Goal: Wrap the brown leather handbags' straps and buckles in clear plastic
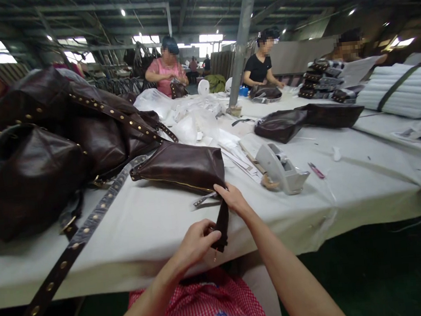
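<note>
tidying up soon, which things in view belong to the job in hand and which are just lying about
In hand:
dark brown bag, right hand at its near corner
dark strap, left hand holding its end

Seemingly lying about:
tape dispenser
pink-handled tool
clear plastic
piled bags at left

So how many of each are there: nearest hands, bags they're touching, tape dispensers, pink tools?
Hands: 2 (left hand, right hand)
Touched bag: 1
Tape dispenser: 1
Pink tool: 1
Total: 5
</note>
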`<action>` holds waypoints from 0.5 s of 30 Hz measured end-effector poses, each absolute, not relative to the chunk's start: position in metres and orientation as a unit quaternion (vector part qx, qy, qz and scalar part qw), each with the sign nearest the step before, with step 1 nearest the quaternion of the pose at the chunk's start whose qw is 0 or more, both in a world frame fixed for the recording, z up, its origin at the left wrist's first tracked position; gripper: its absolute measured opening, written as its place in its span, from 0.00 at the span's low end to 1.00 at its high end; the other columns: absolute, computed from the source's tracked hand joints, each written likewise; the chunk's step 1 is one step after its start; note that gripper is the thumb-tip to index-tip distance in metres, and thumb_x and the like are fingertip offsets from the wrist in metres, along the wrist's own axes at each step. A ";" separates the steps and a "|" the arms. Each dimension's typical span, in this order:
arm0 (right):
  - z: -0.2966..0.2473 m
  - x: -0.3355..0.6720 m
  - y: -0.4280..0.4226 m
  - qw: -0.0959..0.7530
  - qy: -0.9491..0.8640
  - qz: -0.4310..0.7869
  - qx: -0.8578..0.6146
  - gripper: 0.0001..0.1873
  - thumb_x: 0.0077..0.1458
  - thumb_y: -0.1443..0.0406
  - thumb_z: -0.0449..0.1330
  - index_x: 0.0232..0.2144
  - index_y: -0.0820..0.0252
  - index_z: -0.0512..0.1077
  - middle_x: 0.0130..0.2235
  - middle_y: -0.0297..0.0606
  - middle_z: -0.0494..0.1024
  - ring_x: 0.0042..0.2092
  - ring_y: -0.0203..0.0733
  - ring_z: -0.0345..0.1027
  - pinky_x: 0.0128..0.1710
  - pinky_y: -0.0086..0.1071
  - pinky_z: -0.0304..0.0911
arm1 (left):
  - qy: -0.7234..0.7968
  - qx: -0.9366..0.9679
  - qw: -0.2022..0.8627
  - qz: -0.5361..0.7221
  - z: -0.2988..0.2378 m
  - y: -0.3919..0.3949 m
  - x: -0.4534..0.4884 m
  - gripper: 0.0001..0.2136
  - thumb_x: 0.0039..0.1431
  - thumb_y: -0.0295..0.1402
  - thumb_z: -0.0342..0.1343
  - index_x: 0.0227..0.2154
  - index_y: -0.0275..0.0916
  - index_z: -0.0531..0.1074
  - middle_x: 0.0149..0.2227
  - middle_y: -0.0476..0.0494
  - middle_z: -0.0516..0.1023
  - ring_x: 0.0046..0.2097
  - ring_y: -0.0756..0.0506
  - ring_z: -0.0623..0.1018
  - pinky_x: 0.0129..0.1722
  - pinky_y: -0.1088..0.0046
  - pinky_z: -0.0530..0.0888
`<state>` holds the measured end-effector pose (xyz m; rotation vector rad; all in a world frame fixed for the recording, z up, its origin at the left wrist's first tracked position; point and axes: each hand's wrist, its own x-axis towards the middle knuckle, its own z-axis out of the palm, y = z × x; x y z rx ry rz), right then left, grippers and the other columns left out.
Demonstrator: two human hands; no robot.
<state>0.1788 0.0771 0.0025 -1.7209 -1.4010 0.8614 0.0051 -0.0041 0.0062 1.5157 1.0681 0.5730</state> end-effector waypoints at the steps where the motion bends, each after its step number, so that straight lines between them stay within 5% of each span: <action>1: 0.003 0.179 0.076 0.374 -0.547 0.339 -0.668 0.25 0.53 0.49 0.54 0.41 0.63 0.74 0.38 0.43 0.79 0.42 0.47 0.70 0.45 0.37 0.62 | 0.453 0.650 0.563 0.237 0.007 -0.005 0.007 0.06 0.51 0.31 0.51 0.30 0.34 0.70 0.30 0.42 0.77 0.34 0.44 0.75 0.36 0.70 0.70; 6: 0.005 0.176 0.069 0.391 -0.553 0.348 -0.649 0.25 0.51 0.50 0.56 0.39 0.66 0.76 0.33 0.43 0.79 0.37 0.46 0.71 0.39 0.35 0.64 | 0.475 0.666 0.524 0.236 0.002 -0.016 0.014 0.04 0.52 0.32 0.50 0.25 0.39 0.61 0.27 0.48 0.69 0.33 0.46 0.69 0.34 0.71 0.66; 11: 0.001 0.178 0.065 0.401 -0.570 0.358 -0.621 0.22 0.48 0.51 0.61 0.36 0.65 0.76 0.30 0.39 0.78 0.33 0.43 0.70 0.33 0.31 0.64 | 0.382 0.500 0.739 0.242 -0.026 -0.028 0.023 0.18 0.50 0.48 0.56 0.35 0.41 0.59 0.31 0.49 0.67 0.33 0.47 0.70 0.34 0.70 0.67; 15: -0.005 0.188 0.062 0.397 -0.597 0.388 -0.579 0.22 0.48 0.52 0.62 0.38 0.63 0.75 0.26 0.33 0.73 0.29 0.38 0.66 0.28 0.28 0.62 | 0.319 0.495 0.767 0.253 -0.037 -0.024 0.018 0.27 0.38 0.52 0.65 0.36 0.41 0.63 0.33 0.47 0.68 0.39 0.43 0.71 0.43 0.66 0.67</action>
